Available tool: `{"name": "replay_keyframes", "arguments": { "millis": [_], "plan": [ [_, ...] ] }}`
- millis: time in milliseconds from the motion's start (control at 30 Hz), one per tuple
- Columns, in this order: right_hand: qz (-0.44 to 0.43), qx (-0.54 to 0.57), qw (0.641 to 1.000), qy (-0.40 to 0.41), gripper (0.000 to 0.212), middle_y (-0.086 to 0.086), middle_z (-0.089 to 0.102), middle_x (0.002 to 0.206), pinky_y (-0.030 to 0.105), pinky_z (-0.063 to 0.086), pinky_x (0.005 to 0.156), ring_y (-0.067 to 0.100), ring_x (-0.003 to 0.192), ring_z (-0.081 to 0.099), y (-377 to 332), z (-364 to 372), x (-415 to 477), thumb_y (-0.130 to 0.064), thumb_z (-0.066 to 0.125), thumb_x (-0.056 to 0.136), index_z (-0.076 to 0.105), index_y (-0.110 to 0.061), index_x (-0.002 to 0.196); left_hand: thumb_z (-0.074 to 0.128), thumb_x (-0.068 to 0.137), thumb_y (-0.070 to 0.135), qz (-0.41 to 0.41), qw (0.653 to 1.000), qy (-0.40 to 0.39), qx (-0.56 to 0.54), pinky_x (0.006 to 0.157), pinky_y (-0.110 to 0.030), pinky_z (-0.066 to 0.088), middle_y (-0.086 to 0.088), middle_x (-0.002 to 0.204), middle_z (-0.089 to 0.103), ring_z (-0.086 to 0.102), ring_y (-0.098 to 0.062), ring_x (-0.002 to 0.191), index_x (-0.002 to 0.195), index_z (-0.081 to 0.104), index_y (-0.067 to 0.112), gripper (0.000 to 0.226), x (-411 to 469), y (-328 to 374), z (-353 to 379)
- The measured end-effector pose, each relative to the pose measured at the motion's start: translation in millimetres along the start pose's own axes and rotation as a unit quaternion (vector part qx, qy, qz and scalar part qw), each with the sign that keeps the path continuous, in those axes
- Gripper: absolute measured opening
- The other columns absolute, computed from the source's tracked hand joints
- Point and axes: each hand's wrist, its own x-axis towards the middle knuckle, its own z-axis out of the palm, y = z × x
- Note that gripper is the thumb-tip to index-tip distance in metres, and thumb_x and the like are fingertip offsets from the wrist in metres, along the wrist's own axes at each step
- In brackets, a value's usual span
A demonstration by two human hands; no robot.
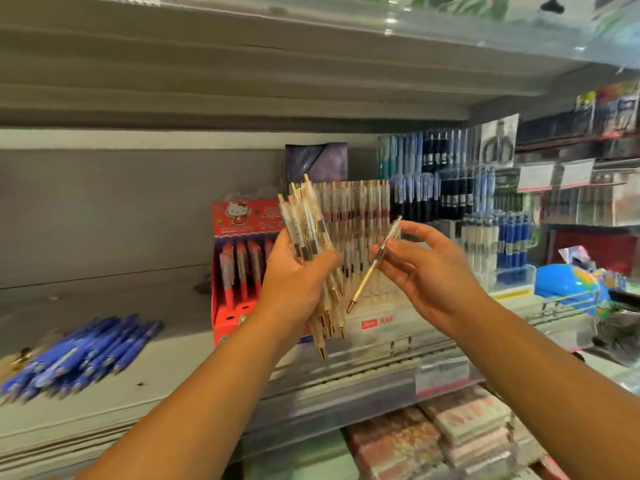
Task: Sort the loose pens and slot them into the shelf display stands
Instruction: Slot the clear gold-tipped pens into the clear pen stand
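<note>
My left hand [299,271] grips a bundle of several clear pens with gold tips [308,230], their tips pointing down. My right hand [427,268] pinches a single clear gold-tipped pen [375,265] between thumb and fingers, held slanted with its tip low and to the left. Both hands hover in front of a clear tiered display stand [356,216] that holds rows of the same kind of pen. A pile of loose blue pens [83,351] lies on the shelf at the left.
A red cartoon-cat pen box [239,258] stands left of the clear stand. Stands of blue and dark pens [450,188] fill the right. A blue globe toy [568,285] sits at far right. Stacked notebooks [450,441] lie on the shelf below.
</note>
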Motion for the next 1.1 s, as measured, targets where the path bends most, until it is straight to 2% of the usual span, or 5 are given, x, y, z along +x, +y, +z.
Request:
{"name": "replay_keyframes", "arguments": {
  "millis": [400,667,767,933,1100],
  "plan": [
    [-0.092,-0.117,0.989,0.01,0.033,0.006,0.073,0.091,0.026,0.058,0.07,0.019,0.085,0.074,20,-28,91,0.004,0.067,0.088,0.062,-0.022,0.107,0.069,0.069,0.034,0.015,0.999,0.006,0.049,0.088,-0.045,0.054,0.017,0.101,0.072,0.07,-0.006,0.094,0.102,0.059,0.049,0.037,47,-36,10],
    [-0.202,-0.27,0.94,-0.059,0.037,-0.002,0.067,0.091,0.017,0.056,0.068,0.002,0.083,0.067,39,-34,110,0.0,0.069,0.087,0.06,-0.027,0.111,0.068,0.084,0.021,0.016,0.993,0.072,0.093,0.081,-0.033,0.052,0.021,0.099,0.071,0.068,0.0,0.088,0.114,0.053,0.043,0.04,35,-45,32],
    [-0.238,-0.309,0.915,-0.102,0.038,-0.008,0.066,0.093,0.013,0.054,0.074,-0.002,0.085,0.064,38,-38,112,0.0,0.068,0.087,0.059,-0.026,0.113,0.067,0.086,0.021,0.015,0.987,0.098,0.128,0.064,-0.024,0.048,0.022,0.093,0.07,0.065,0.005,0.069,0.111,0.051,0.047,0.039,29,-49,45],
    [-0.23,-0.282,0.925,-0.109,0.035,-0.007,0.066,0.092,0.014,0.054,0.074,-0.002,0.084,0.063,45,-42,116,-0.001,0.067,0.088,0.059,-0.025,0.113,0.068,0.086,0.014,0.031,0.974,0.109,0.197,0.059,0.0,0.042,0.038,0.094,0.063,0.059,0.019,0.083,0.106,0.048,0.047,0.043,19,-53,59],
    [-0.239,-0.314,0.911,-0.116,0.035,-0.013,0.064,0.092,0.009,0.051,0.071,-0.003,0.086,0.062,53,-40,118,-0.004,0.068,0.088,0.058,-0.028,0.111,0.067,0.087,0.01,0.026,0.969,0.144,0.199,0.053,0.003,0.039,0.041,0.086,0.062,0.058,0.021,0.074,0.101,0.047,0.043,0.041,17,-52,55]
  ]
}}
